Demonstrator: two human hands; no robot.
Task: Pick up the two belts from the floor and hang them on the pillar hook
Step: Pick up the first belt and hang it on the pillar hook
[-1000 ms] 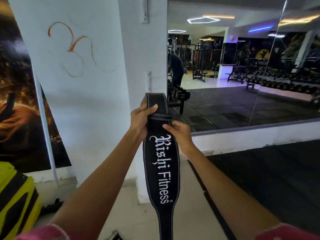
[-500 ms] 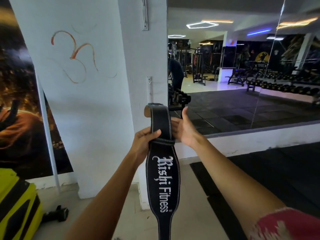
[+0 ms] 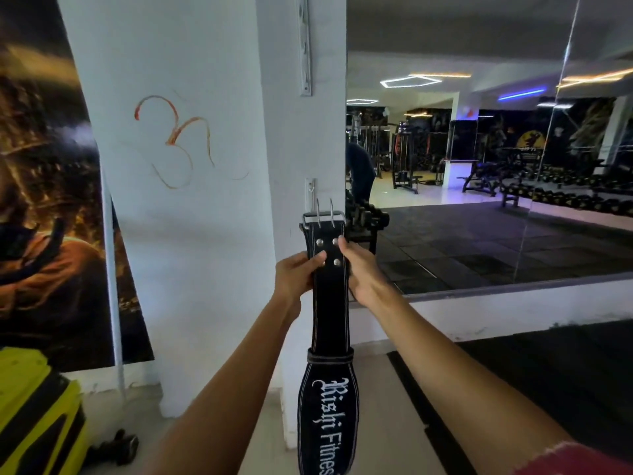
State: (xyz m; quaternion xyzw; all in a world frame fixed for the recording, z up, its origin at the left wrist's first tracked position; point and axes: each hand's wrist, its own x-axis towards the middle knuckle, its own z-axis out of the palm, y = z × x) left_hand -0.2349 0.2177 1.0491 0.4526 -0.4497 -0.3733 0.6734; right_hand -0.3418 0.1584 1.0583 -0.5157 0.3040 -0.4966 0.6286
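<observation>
A black leather belt [image 3: 330,313] with white lettering hangs straight down in front of me. Its metal buckle [image 3: 323,216] with two prongs is at the top. My left hand [image 3: 298,275] grips the strap's left edge just under the buckle, and my right hand [image 3: 359,272] holds its right edge. The buckle sits just below a small metal hook [image 3: 311,195] fixed on the white pillar [image 3: 301,138]; I cannot tell whether they touch. A second belt is not in view.
A long metal bracket [image 3: 305,46] is mounted higher on the pillar. A large wall mirror [image 3: 479,166] to the right reflects gym machines. A yellow and black object [image 3: 34,413] and a small dumbbell [image 3: 116,447] lie at the lower left.
The folded belt end has been straightened, so the buckle now points up. Both hands slid up the strap and raised it toward the pillar hook.
</observation>
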